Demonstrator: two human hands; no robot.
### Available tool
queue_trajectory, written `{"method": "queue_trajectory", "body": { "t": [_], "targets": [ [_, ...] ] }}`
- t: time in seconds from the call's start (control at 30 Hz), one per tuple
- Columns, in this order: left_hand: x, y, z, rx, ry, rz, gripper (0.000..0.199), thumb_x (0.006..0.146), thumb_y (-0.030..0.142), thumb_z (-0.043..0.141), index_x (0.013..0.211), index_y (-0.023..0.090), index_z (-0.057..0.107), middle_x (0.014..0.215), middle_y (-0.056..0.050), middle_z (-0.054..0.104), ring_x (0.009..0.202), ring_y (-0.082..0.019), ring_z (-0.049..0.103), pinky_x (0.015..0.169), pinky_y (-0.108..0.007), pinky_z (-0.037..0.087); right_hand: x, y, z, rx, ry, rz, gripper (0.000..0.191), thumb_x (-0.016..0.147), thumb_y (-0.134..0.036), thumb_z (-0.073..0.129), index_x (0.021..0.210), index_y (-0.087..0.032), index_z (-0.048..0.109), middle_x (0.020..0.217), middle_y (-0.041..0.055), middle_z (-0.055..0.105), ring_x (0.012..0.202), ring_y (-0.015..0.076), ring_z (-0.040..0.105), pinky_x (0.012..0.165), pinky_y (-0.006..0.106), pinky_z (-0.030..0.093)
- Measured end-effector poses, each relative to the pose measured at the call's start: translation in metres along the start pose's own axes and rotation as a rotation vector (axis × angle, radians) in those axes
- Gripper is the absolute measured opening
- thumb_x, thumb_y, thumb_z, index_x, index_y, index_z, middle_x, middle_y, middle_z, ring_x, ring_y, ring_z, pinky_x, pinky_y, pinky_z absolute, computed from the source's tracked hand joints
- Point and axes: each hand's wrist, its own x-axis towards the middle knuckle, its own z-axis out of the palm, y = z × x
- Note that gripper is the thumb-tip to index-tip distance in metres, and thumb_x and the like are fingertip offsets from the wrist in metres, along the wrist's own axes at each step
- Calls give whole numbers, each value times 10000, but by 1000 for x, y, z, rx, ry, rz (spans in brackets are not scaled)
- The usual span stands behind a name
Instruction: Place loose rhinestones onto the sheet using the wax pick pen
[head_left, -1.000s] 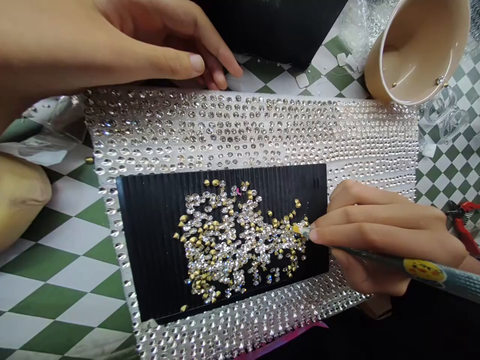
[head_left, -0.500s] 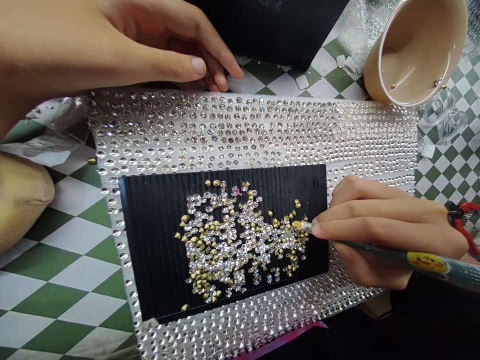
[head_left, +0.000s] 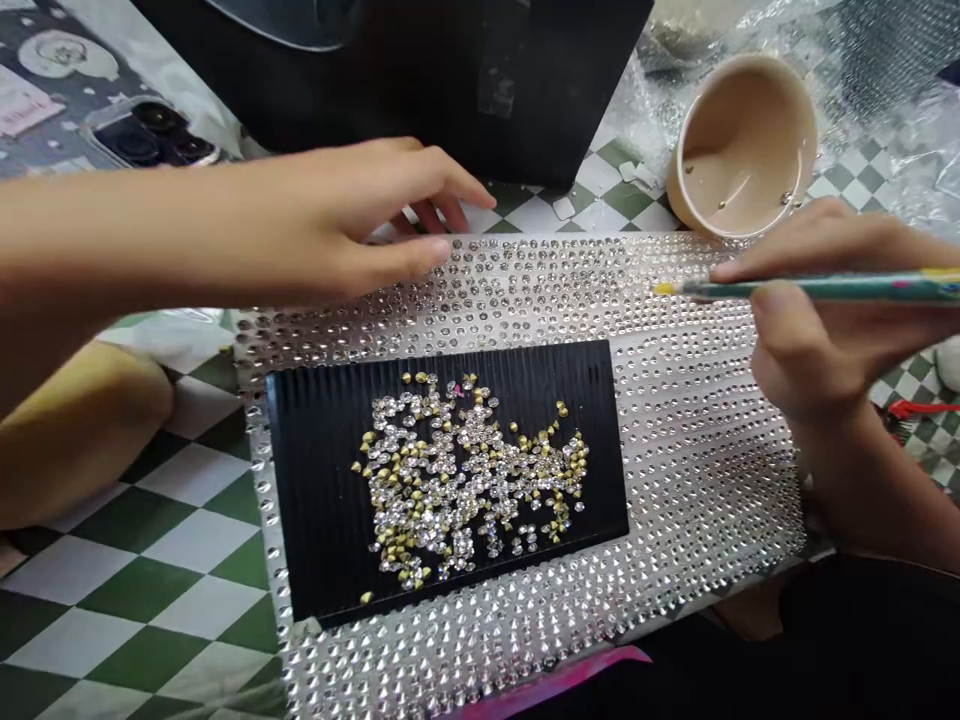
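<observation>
- Overhead, from the head camera, we log one view, with the two hands and the work below them.
- Item: right hand (head_left: 817, 320), entering from the right edge. We record its grip as closed around the barrel of a rhinestone pick pen (head_left: 832, 288), between thumb and fingers. The pen holds nothing we can make out at its yellow tip (head_left: 664, 288).
- Item: left hand (head_left: 322, 220), reaching across from the left edge. We record its grip as loosely open and empty, with its fingertips (head_left: 457, 205) curled just above the far edge of a rhinestone sheet (head_left: 697, 450).
- Item: loose rhinestones (head_left: 465, 490), heaped in an uneven patch on a black ridged tray (head_left: 322, 500), which sits on the sheet. Many show glittering faces; others show gold points. One small pink stone (head_left: 457, 389) sits near the patch's top edge.
- Relation: we place the patch down and left of the pen tip, clear of it. The tray's long axis runs across the view, roughly parallel to the pen. The left fingertips lie nearer the patch, but the pen-holding hand is the one armed.
- Also noted: a beige cup (head_left: 742, 150) tipped on its side, a phone (head_left: 150, 130), and a green-and-white checked worktop (head_left: 150, 560).
</observation>
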Motion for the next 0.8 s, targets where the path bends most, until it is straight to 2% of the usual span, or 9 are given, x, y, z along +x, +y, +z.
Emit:
{"method": "queue_trajectory", "body": {
  "t": [0.07, 0.1, 0.23, 0.53, 0.67, 0.8],
  "targets": [
    [4, 8, 6, 49, -17, -22, 677, 861, 636, 338, 1364, 210, 490, 1221, -83, 569, 1146, -287, 541, 1058, -542, 444, 0, 15, 6, 49, 40, -113, 120, 776, -146, 657, 786, -234, 738, 699, 24, 714, 600, 165, 640, 602, 376, 513],
    [7, 11, 8, 69, -26, -28, 679, 862, 628, 351, 1377, 204, 477, 1216, -96, 556, 1161, -298, 522, 1068, -558, 432, -2, 21, 8, 42, 12, -132, 159, 789, -112, 645, 818, -224, 754, 720, 32, 728, 619, 163, 652, 610, 365, 519],
    [22, 16, 18, 53, -36, -1, 679, 869, 626, 421, 1441, 260, 404, 1221, -90, 505, 1205, -311, 463, 1110, -579, 392, -9, 36, 10, 6, -88, -118, 218, 825, -91, 616, 907, -236, 757, 783, 29, 755, 675, 160, 677, 658, 342, 551],
    [78, 41, 30, -54, -120, 177, 663, 863, 580, 558, 1441, 296, 401, 1361, -102, 422, 1316, -343, 381, 1203, -571, 311, -14, 34, 14, -11, -119, -80, 241, 824, -115, 609, 915, -307, 722, 802, -32, 751, 677, 163, 674, 701, 363, 574],
    [87, 46, 28, -70, -160, 219, 721, 840, 557, 622, 1454, 277, 369, 1407, -96, 398, 1352, -329, 357, 1232, -520, 296, -13, 31, 14, -46, -157, -76, 263, 807, -90, 620, 911, -310, 721, 809, -30, 758, 686, 170, 678, 696, 359, 576],
    [88, 50, 23, -61, -219, 174, 816, 799, 558, 669, 1471, 245, 329, 1461, -89, 363, 1395, -320, 324, 1260, -463, 273, -13, 38, 14, 1, -88, -146, 262, 765, -64, 627, 893, -264, 739, 785, -19, 767, 662, 159, 670, 665, 345, 552]
  ]
}}
